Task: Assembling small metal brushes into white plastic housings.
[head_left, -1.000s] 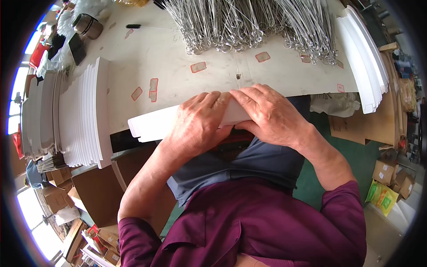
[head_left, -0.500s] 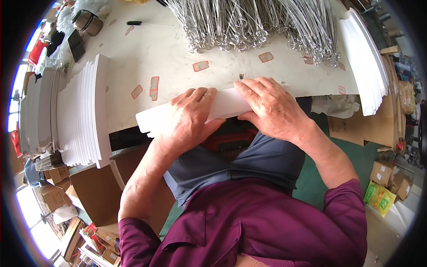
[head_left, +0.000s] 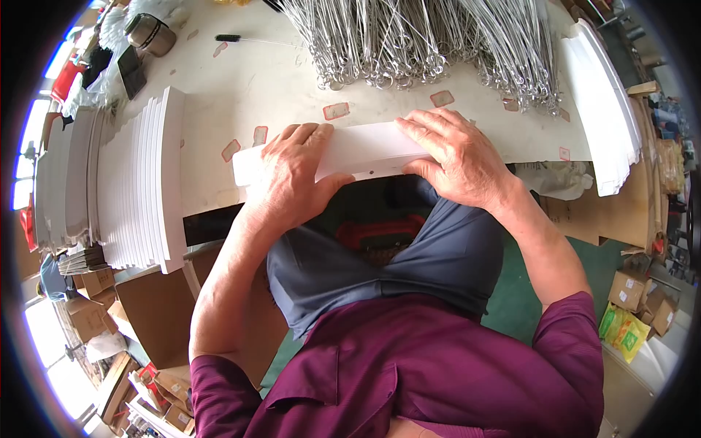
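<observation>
A long, narrow white cardboard box (head_left: 365,150) lies along the near edge of the table, tilted slightly up toward its right end. My left hand (head_left: 292,171) grips its left part, fingers over the top and thumb along the near side. My right hand (head_left: 458,157) clasps the right end the same way, its thumb on the near lower edge. Both palms hide the parts of the box beneath them, so its right end cannot be seen. Beyond my hands lies a thick bundle of thin metal wires with looped ends (head_left: 394,55).
White folded cardboard pieces (head_left: 139,182) stand in a row at the left, and more white pieces (head_left: 602,109) are stacked at the right. A thin black-bristled brush (head_left: 228,38) lies at the back left, near a metal cup (head_left: 151,35). Cardboard boxes (head_left: 157,314) sit below the table.
My hands have moved slightly apart and a little farther from my body. More of the white box's middle now shows between them, and it lies a bit farther onto the table.
</observation>
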Tool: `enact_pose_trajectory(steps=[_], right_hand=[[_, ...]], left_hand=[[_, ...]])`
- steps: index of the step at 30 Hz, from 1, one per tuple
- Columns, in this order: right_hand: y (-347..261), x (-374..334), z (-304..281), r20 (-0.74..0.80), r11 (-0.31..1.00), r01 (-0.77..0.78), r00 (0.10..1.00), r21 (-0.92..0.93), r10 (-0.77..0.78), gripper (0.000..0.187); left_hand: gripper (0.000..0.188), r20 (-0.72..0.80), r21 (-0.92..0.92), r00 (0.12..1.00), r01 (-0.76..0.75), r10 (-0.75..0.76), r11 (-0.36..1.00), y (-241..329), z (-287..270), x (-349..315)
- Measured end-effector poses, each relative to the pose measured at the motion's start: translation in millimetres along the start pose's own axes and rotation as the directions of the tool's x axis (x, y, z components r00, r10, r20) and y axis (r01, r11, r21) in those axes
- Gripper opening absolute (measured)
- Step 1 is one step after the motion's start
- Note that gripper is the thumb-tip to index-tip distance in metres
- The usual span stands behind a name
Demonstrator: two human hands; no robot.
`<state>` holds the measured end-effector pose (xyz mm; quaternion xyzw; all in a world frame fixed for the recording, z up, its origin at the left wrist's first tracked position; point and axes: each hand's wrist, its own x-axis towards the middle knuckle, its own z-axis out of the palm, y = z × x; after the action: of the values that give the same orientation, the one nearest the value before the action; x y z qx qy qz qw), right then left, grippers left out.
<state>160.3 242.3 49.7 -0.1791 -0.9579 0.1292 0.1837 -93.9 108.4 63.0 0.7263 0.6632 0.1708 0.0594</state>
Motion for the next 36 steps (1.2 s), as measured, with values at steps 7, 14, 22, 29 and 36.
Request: enact_pose_trajectory(steps=[7,14,22,29,36], right_hand=[[12,-5,12,-0.070,0.998,-0.044,0.996,0.050,0.048,0.050],[7,-9,17,-0.121,0.998,-0.037,0.992,0.052,0.043,0.050],[0,-16,18,-0.127,0.999,-0.034,0.991,-0.027,0.031,0.053],[-10,-28,22,-0.151,0.995,-0.004,0.988,-0.101,-0.012,0.056],[4,-11,18,-0.114,0.999,0.012,0.993,-0.033,-0.016,0.053]], left_hand=[[0.059,-0.086,-0.079,0.996,0.019,-0.026,0.997,5,25,4],[0.056,-0.215,-0.092,0.976,0.008,-0.028,0.996,12,35,-5],[0.054,-0.260,-0.096,0.965,-0.001,-0.024,0.995,10,42,-12],[0.055,-0.315,-0.030,0.949,-0.034,0.023,0.999,16,51,-26],[0.056,-0.175,-0.101,0.985,-0.010,-0.008,0.995,6,33,-6]])
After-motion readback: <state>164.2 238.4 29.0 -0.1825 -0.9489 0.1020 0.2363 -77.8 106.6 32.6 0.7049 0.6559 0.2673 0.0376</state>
